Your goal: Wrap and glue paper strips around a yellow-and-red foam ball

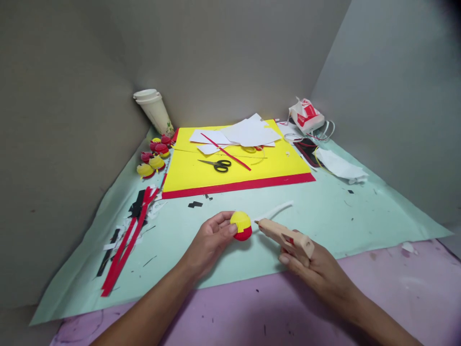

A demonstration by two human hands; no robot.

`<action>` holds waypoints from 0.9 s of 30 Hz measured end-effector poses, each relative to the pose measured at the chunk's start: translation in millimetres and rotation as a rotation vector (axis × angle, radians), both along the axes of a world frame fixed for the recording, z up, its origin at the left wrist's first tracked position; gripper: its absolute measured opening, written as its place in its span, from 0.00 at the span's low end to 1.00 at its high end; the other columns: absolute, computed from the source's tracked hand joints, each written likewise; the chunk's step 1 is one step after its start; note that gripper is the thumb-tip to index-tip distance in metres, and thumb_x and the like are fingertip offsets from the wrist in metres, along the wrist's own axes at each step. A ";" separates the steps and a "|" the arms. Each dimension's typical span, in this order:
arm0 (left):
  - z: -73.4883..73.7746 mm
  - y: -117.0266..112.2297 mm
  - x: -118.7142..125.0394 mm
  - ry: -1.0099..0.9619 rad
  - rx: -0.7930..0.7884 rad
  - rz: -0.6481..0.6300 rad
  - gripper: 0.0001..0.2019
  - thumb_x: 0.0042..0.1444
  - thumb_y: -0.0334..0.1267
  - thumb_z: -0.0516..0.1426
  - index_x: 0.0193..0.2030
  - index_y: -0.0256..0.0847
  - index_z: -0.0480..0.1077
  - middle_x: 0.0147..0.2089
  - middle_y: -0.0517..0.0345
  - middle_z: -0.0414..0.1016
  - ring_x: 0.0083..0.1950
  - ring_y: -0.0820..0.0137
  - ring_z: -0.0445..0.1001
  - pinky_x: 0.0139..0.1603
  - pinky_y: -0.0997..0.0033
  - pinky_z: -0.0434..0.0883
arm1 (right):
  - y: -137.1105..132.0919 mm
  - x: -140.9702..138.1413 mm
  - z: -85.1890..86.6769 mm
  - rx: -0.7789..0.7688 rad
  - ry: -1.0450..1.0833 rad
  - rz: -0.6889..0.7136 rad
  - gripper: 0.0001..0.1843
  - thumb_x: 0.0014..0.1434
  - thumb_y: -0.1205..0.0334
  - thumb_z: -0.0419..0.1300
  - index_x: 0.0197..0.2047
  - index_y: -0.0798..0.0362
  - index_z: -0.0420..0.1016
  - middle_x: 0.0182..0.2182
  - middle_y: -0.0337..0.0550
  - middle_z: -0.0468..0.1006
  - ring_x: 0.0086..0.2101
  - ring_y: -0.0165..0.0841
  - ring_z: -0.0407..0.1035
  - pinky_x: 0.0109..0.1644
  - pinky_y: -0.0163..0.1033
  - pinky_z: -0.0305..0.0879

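Observation:
Between the thumb and fingers of my left hand (213, 239) is a small round yellow-and-red paper ball (241, 223), its yellow half up and its red part below. My right hand (317, 269) grips a beige hot glue gun (286, 235). The gun's nozzle points left and sits just to the right of the ball, with a small gap between them. Behind the nozzle, a white paper strip (275, 210) lies on the light green sheet (345, 211). My fingers on the gun's handle are partly hidden by the gun.
Black scissors (220, 166), white paper pieces (248, 132) and a thin red strip lie on yellow card (194, 178). Several similar balls (156, 162) and a white cup (154, 110) stand back left. Red strips (124, 247) and scraps lie left; a tissue pack (306, 115) sits back right.

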State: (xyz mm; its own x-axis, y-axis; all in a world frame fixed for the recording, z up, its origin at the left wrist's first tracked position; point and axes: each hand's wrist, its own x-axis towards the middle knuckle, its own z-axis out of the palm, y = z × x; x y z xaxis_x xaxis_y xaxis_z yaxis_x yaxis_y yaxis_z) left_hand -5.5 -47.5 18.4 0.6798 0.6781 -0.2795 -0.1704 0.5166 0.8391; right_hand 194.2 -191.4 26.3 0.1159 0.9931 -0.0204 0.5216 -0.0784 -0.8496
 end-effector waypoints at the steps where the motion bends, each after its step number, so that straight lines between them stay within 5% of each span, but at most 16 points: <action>1: -0.4 0.1 -0.1 0.002 -0.001 0.002 0.21 0.50 0.42 0.68 0.50 0.38 0.73 0.48 0.47 0.78 0.45 0.63 0.77 0.48 0.65 0.68 | 0.1 0.3 -0.4 -0.001 0.005 0.001 0.21 0.64 0.54 0.55 0.59 0.42 0.71 0.45 0.45 0.80 0.47 0.46 0.74 0.52 0.49 0.71; 14: -0.3 0.8 -0.5 -0.012 0.002 -0.003 0.20 0.51 0.41 0.67 0.50 0.38 0.74 0.47 0.47 0.78 0.45 0.63 0.76 0.49 0.65 0.67 | 0.6 2.4 -2.6 -0.014 0.014 -0.007 0.22 0.64 0.53 0.55 0.60 0.42 0.70 0.48 0.46 0.79 0.49 0.46 0.73 0.50 0.49 0.73; 27: -1.6 1.6 -0.2 -0.009 0.003 0.008 0.21 0.50 0.41 0.67 0.50 0.37 0.73 0.47 0.46 0.78 0.45 0.62 0.77 0.48 0.65 0.68 | 2.4 0.1 -0.4 0.003 0.158 0.012 0.26 0.66 0.52 0.54 0.66 0.42 0.63 0.60 0.47 0.71 0.60 0.45 0.64 0.62 0.55 0.63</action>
